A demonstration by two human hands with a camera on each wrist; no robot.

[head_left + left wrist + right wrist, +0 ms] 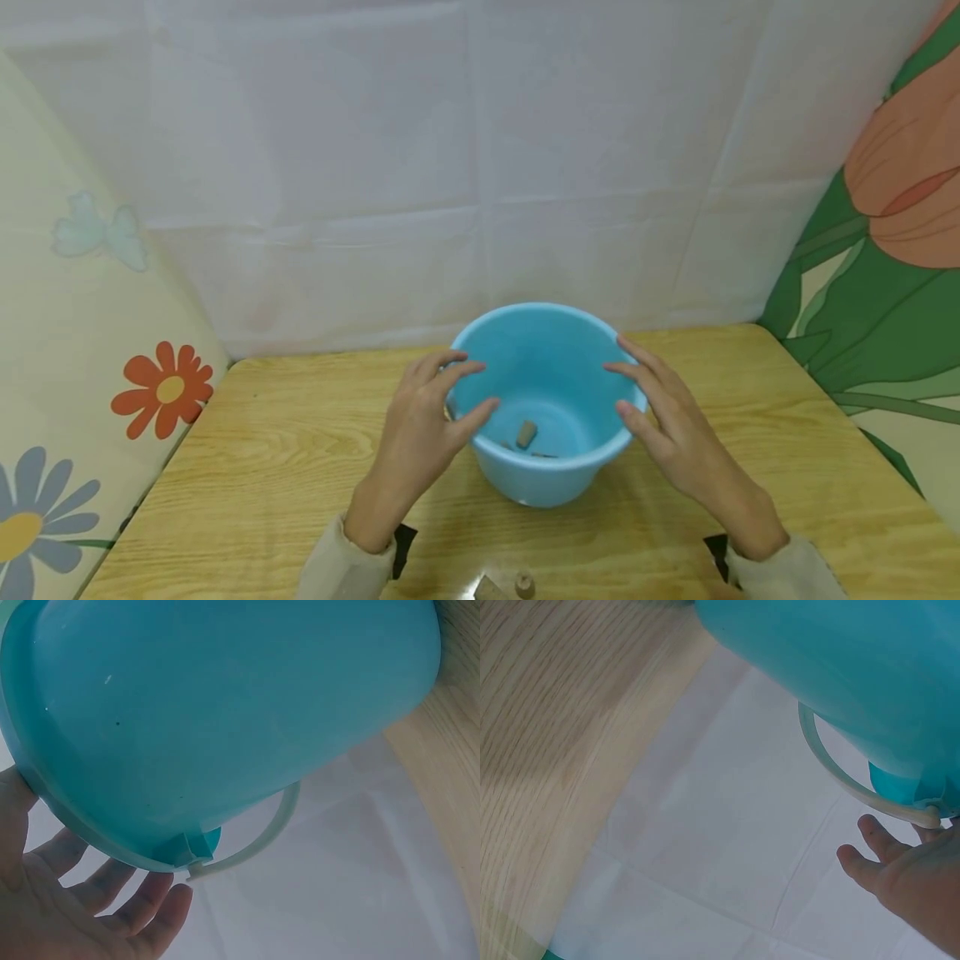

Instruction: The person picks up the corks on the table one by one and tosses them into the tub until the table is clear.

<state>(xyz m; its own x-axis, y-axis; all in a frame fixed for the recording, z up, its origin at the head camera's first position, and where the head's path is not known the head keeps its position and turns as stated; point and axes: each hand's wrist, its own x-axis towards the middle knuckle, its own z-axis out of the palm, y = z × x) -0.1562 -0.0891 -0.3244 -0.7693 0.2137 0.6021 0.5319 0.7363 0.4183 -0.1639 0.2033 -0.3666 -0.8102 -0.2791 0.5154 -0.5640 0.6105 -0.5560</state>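
Note:
A light blue plastic bucket stands on the table, its wide mouth tipped toward the head camera. Inside, on its bottom, lies a small brown cylinder, with bits of others partly hidden by the near wall. My left hand is at the left side of the rim, fingers spread and loosely bent. On the opposite side my right hand is at the rim in much the same pose. A pale curved handle hangs down the bucket's far side, near the fingertips in both wrist views.
Two more small brown pieces, one round-ended and one longer, lie at the near edge of the wooden table. A white cloth hangs behind, and flower-patterned panels flank both sides.

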